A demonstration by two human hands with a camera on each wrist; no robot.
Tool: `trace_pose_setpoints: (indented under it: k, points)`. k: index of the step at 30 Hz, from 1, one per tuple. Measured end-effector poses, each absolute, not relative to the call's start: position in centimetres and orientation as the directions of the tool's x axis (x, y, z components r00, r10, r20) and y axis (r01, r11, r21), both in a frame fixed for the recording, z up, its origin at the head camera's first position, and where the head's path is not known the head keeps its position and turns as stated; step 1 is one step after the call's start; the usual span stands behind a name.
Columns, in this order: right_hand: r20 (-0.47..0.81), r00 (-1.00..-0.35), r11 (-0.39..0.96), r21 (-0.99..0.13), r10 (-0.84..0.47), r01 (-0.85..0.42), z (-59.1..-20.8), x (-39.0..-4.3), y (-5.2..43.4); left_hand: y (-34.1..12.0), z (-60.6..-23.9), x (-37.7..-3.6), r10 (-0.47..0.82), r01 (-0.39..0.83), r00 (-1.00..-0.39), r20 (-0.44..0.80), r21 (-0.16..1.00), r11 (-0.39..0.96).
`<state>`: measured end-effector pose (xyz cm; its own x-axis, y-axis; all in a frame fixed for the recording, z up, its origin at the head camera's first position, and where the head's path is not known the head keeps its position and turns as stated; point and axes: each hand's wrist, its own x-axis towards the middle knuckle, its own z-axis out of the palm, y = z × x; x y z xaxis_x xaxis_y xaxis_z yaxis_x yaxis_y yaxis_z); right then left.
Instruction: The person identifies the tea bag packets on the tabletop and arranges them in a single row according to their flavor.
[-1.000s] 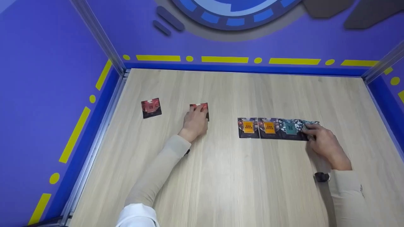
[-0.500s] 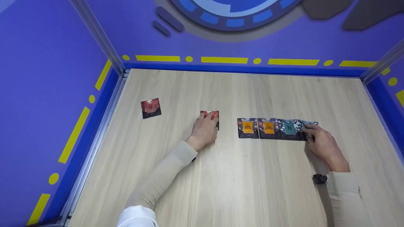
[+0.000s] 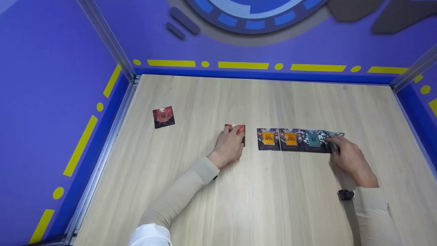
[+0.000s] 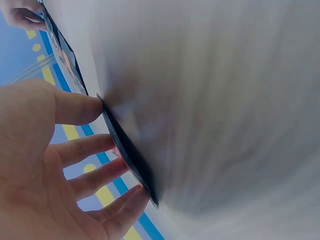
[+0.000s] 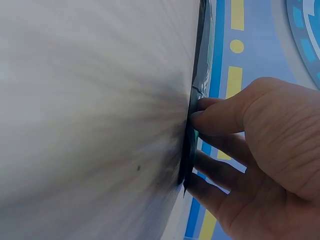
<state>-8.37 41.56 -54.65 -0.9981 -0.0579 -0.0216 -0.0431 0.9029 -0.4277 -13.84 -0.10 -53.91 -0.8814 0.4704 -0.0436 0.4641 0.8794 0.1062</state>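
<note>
My left hand (image 3: 230,144) rests its fingertips on a square sachet with a red top (image 3: 241,134), largely covered by the fingers. In the left wrist view the fingers (image 4: 95,175) and thumb (image 4: 80,108) touch this flat sachet (image 4: 127,150), which lies on the table. To its right, across a small gap, two orange-labelled sachets (image 3: 268,138) begin a row. A teal-labelled sachet (image 3: 313,139) follows. At the row's right end my right hand (image 3: 353,159) presses its fingertips on another teal-patterned sachet (image 3: 338,134), partly hidden. The right wrist view shows the thumb (image 5: 220,117) against that sachet.
Another red-labelled sachet (image 3: 163,117) lies by itself, slightly turned, on the left of the wooden table (image 3: 191,92). Blue panels with yellow marks (image 3: 243,65) stand along the table's back and sides.
My left hand has slid the red sachet to the right and a little nearer, up close to the row. The right hand stays in place on the end sachet.
</note>
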Motion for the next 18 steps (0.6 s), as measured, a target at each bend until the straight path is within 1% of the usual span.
trace_pose_setpoints:
  k: [10, 18]
  points:
    - [-0.041, -0.997, 0.904, -0.425, -0.063, -0.040, -54.6, -8.4, 41.6, 1.6, -53.9, -13.1, 0.503, 0.497, -0.863, -0.041, 0.103, 0.862]
    - [-0.062, -0.996, 0.899, -0.436, -0.068, -0.034, -54.6, -8.3, 41.9, 2.9, -53.9, -13.1, 0.520, 0.514, -0.853, -0.046, 0.096, 0.852]
